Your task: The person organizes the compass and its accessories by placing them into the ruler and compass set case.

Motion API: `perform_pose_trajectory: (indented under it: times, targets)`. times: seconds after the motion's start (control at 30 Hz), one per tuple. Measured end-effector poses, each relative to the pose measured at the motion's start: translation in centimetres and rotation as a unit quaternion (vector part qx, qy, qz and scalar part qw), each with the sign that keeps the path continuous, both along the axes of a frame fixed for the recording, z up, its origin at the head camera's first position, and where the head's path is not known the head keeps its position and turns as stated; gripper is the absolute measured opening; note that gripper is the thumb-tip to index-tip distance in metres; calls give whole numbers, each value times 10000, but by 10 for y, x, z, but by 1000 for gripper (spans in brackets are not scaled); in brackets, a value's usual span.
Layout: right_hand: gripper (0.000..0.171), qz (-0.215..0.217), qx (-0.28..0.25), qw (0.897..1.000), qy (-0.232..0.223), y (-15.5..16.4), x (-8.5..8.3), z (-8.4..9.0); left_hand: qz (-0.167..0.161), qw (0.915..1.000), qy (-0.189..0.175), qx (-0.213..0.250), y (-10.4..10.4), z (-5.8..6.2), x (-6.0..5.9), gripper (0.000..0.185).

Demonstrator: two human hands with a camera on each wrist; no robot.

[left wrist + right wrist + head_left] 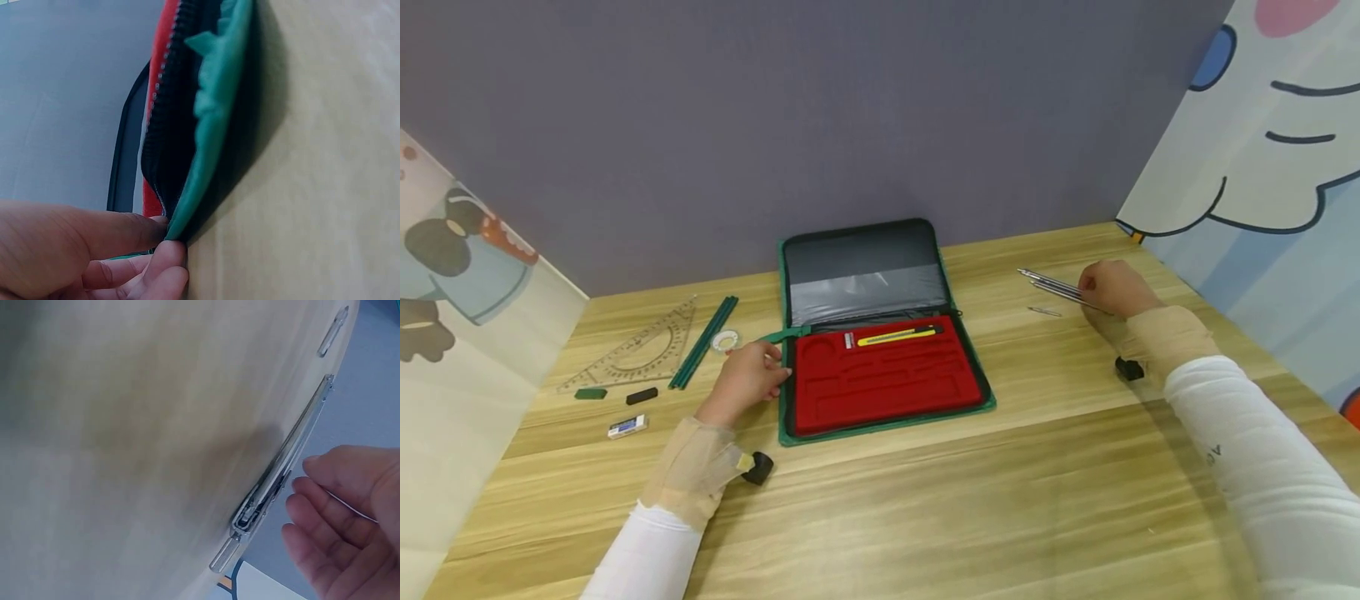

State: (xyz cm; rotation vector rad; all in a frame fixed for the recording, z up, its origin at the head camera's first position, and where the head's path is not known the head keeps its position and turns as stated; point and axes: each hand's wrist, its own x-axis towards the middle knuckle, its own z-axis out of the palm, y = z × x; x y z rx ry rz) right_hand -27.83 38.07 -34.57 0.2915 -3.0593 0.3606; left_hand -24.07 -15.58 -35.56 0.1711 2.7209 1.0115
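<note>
An open green zip case (887,417) lies mid-table, with a red foam insert (887,375) that holds a yellow utility knife (898,336). My left hand (775,362) pinches the case's left green edge (212,125) between thumb and a fingertip (169,256). At the far right, my right hand (1101,287) hovers with relaxed, slightly curved fingers (312,494) beside a bundle of metal drawing instruments (1056,285), seen as a long steel tool (281,469) in the right wrist view. It does not grip them. A small metal piece (1045,312) lies just in front.
Left of the case lie a clear set square (632,350), green pencils (703,342), a small tape roll (726,341), and green (591,393), black (642,396) and white (627,427) erasers. A grey wall stands behind, and patterned panels close both sides.
</note>
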Motion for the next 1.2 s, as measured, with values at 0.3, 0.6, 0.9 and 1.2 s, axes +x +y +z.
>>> perform_pose_trajectory:
  times: [0.3,0.6,0.9,1.2]
  targets:
    - [11,-98,60,9998,-155,1,-6,-2,-13,10000,49,-29,-1,-3,0,30]
    - [16,-52,162,9996,-211,4,-15,-8,65,10000,65,30,0,-5,1,29]
    - [16,206,326,9983,-442,10,-23,-12,67,9999,145,10,2,-4,1,29]
    - [14,667,257,9967,-384,11,-23,-9,100,9998,162,-36,2,-4,1,28]
